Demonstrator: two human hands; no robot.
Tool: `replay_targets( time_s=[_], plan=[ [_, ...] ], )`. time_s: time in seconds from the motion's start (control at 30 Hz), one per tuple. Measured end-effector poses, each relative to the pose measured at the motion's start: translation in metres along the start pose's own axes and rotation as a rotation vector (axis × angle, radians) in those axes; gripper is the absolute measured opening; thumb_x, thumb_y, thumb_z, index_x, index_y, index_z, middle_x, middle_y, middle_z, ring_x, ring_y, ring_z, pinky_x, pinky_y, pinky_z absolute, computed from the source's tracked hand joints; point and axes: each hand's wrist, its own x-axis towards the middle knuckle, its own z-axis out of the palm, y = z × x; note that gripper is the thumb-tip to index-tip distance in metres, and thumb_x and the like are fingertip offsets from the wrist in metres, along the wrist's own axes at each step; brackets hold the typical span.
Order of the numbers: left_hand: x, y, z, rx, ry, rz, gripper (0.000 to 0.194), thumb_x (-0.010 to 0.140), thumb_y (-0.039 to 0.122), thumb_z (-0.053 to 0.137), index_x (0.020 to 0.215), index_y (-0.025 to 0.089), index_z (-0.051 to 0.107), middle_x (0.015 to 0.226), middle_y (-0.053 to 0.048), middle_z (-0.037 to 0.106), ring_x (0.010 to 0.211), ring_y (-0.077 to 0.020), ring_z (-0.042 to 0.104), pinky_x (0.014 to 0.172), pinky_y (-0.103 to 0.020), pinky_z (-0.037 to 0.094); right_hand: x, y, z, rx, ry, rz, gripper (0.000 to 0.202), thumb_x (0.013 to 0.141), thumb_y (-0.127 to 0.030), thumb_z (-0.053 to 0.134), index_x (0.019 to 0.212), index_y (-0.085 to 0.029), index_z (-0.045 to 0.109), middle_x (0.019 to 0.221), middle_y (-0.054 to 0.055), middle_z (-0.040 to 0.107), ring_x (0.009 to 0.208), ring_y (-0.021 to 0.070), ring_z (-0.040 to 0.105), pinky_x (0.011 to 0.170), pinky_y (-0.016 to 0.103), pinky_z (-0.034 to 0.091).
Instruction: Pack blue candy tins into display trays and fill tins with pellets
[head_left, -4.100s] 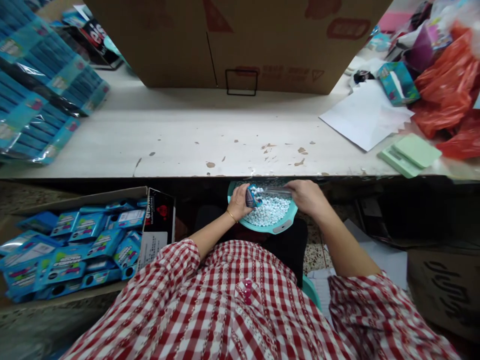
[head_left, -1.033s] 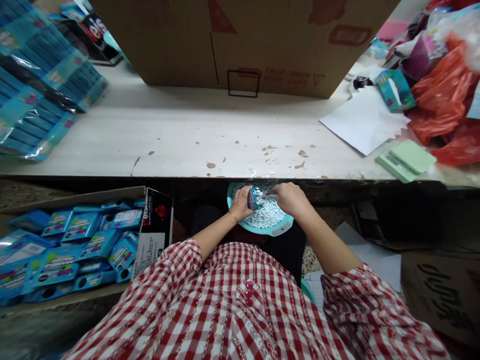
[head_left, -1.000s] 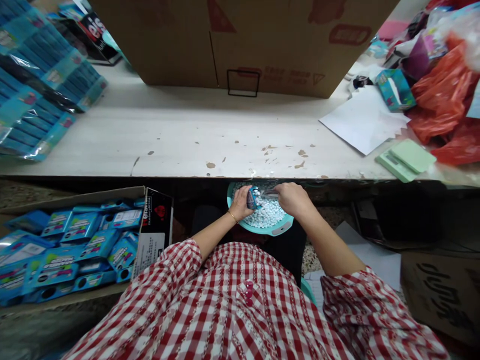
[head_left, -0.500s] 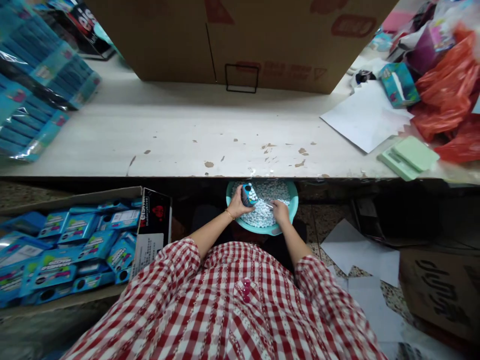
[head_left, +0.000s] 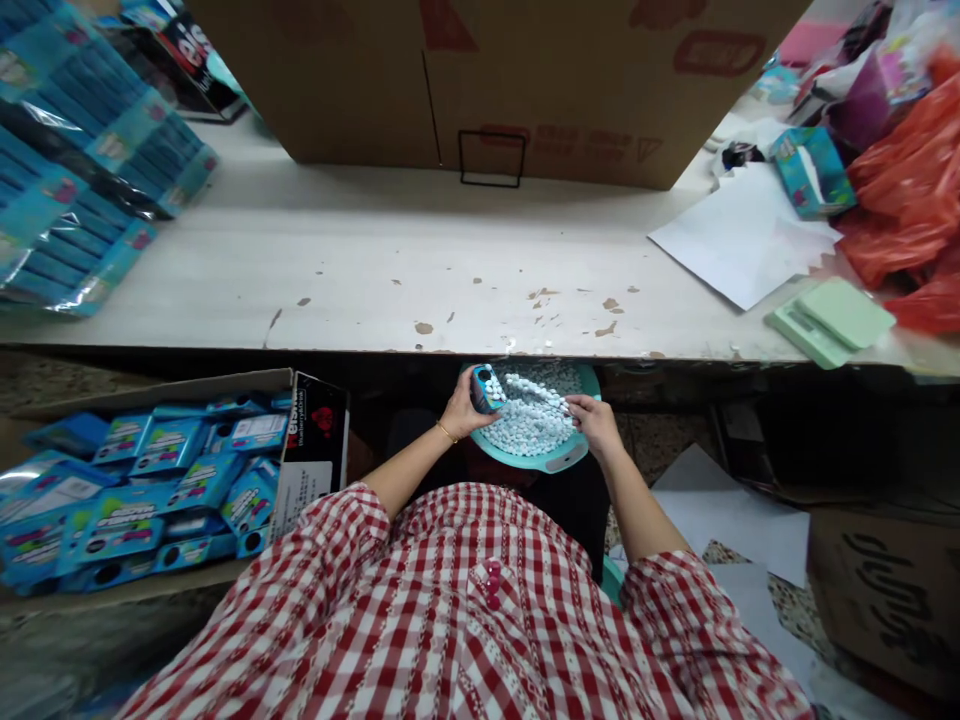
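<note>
Low over a turquoise basin (head_left: pixel 589 385), my left hand (head_left: pixel 456 412) is closed around a small blue box (head_left: pixel 480 398). White candy pellets (head_left: pixel 493 386) show at the box's open side. My right hand (head_left: pixel 598 425) is at the basin's right rim, its fingers pinched on what looks like a narrow scoop (head_left: pixel 551 400). Pellets lie in a row along the scoop, towards the box, and hide most of its shape. Beneath both hands, loose white pellets (head_left: pixel 529 430) fill much of the basin.
A carton of blue packets (head_left: pixel 169 445) stands at left. Above the basin runs the worn white table (head_left: pixel 375 240), bearing a large cardboard box (head_left: pixel 375 100), wrapped blue packs (head_left: pixel 97 150), paper (head_left: pixel 739 240), a pale green scale (head_left: pixel 832 320) and a red bag (head_left: pixel 911 190).
My right hand has moved right, from over the pellets to the basin's rim, and the row of pellets now shows. The left hand with the box has shifted slightly left.
</note>
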Motion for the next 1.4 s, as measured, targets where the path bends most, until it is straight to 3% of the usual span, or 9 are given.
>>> replay_targets(
  time_s=[0.17, 0.3, 0.4, 0.5, 0.63, 0.8, 1.03, 1.23, 1.4],
  plan=[
    [0.006, 0.001, 0.013, 0.130, -0.006, 0.050, 0.094, 0.048, 0.026, 0.077, 0.127, 0.018, 0.028, 0.123, -0.012, 0.044, 0.115, -0.0299, 0.045, 0.101, -0.045, 0.036, -0.008, -0.043, -0.016, -0.020, -0.025, -0.015, 0.031, 0.058, -0.031, 0.060, 0.082, -0.012, 0.067, 0.057, 0.000, 0.061, 0.043, 0.0072, 0.042, 0.044, 0.021, 0.033],
    [0.007, 0.007, 0.019, 0.190, -0.029, 0.135, 0.093, 0.050, 0.026, 0.076, 0.129, 0.018, 0.027, 0.124, -0.013, 0.043, 0.117, -0.0306, 0.043, 0.101, -0.046, 0.035, -0.010, -0.077, -0.013, -0.430, -0.108, -0.143, 0.027, 0.069, -0.024, 0.051, 0.084, -0.013, 0.071, 0.064, 0.004, 0.066, 0.053, 0.0122, 0.055, 0.053, 0.024, 0.042],
    [0.005, 0.009, 0.023, 0.231, -0.048, 0.185, 0.089, 0.053, 0.026, 0.074, 0.128, 0.017, 0.027, 0.124, -0.014, 0.042, 0.119, -0.0309, 0.041, 0.103, -0.047, 0.032, -0.015, -0.105, -0.002, -0.829, -0.174, -0.254, 0.030, 0.074, -0.017, 0.046, 0.090, -0.018, 0.072, 0.081, 0.006, 0.070, 0.074, 0.0169, 0.063, 0.070, 0.025, 0.046],
    [0.003, 0.009, 0.027, 0.230, -0.061, 0.177, 0.091, 0.049, 0.023, 0.075, 0.127, 0.015, 0.029, 0.126, -0.015, 0.040, 0.121, -0.0323, 0.038, 0.105, -0.047, 0.029, -0.024, -0.129, 0.013, -1.169, -0.223, -0.342, 0.036, 0.075, -0.011, 0.044, 0.096, -0.019, 0.071, 0.095, 0.008, 0.070, 0.094, 0.0214, 0.062, 0.082, 0.029, 0.044],
    [0.003, 0.006, 0.029, 0.126, -0.084, 0.080, 0.094, 0.047, 0.023, 0.076, 0.128, 0.015, 0.029, 0.125, -0.015, 0.040, 0.121, -0.0324, 0.039, 0.104, -0.048, 0.030, -0.039, -0.150, 0.018, -1.327, -0.242, -0.386, 0.039, 0.074, -0.009, 0.043, 0.101, -0.018, 0.069, 0.100, 0.009, 0.069, 0.097, 0.0217, 0.061, 0.086, 0.030, 0.044],
    [0.004, 0.005, 0.028, -0.093, -0.158, -0.104, 0.104, 0.044, 0.031, 0.080, 0.131, 0.017, 0.023, 0.128, -0.015, 0.040, 0.119, -0.0310, 0.042, 0.104, -0.047, 0.031, -0.050, -0.153, -0.013, -1.164, -0.152, -0.406, 0.038, 0.078, -0.014, 0.040, 0.102, -0.021, 0.068, 0.102, 0.006, 0.069, 0.094, 0.0194, 0.062, 0.084, 0.028, 0.044],
    [0.006, 0.011, 0.036, -0.220, -0.141, -0.216, 0.104, 0.044, 0.034, 0.081, 0.130, 0.017, 0.026, 0.124, -0.014, 0.045, 0.115, -0.0301, 0.046, 0.100, -0.046, 0.035, -0.040, -0.117, -0.042, -0.838, -0.025, -0.315, 0.031, 0.078, -0.022, 0.043, 0.094, -0.020, 0.070, 0.081, 0.004, 0.069, 0.073, 0.0158, 0.061, 0.068, 0.025, 0.043],
    [0.001, 0.029, 0.026, 0.186, -0.111, -0.068, 0.098, 0.046, 0.025, 0.077, 0.131, 0.022, 0.030, 0.125, -0.011, 0.044, 0.116, -0.0331, 0.043, 0.098, -0.049, 0.035, -0.031, -0.080, -0.039, -0.358, -0.027, -0.177, 0.033, 0.076, -0.034, 0.048, 0.097, -0.014, 0.065, 0.061, 0.000, 0.059, 0.047, 0.0084, 0.046, 0.047, 0.022, 0.036],
    [-0.008, 0.041, 0.007, 0.543, -0.109, -0.027, 0.085, 0.052, 0.017, 0.069, 0.130, 0.025, 0.036, 0.130, -0.011, 0.044, 0.117, -0.0360, 0.038, 0.094, -0.051, 0.033, -0.029, -0.056, -0.023, 0.100, 0.024, -0.049, 0.042, 0.060, -0.036, 0.064, 0.094, -0.012, 0.065, 0.062, 0.000, 0.060, 0.055, 0.0094, 0.050, 0.052, 0.023, 0.039]
  ],
)
